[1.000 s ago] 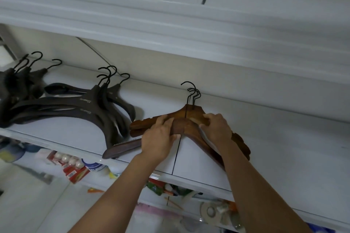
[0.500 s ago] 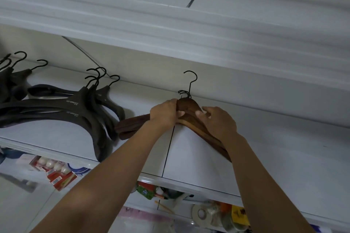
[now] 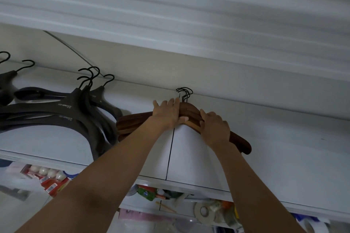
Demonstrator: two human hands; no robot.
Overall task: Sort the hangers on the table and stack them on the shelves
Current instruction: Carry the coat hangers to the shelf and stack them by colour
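The right hand [image 3: 215,127] curls its fingers over one arm of the wooden hangers [image 3: 190,112], the left hand [image 3: 166,114] presses flat-fingered on their crown, both forearms stretched up to the white shelf [image 3: 284,157] where they lie beside black hangers [image 3: 75,117].

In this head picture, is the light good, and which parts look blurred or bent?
Head view: the light is dim and flat, with a cold grey cast; the black hangers show little detail in it; the brown hangers keep their colour; the clutter under the shelf looks soft; the wide lens slightly bows the shelf's front edge.
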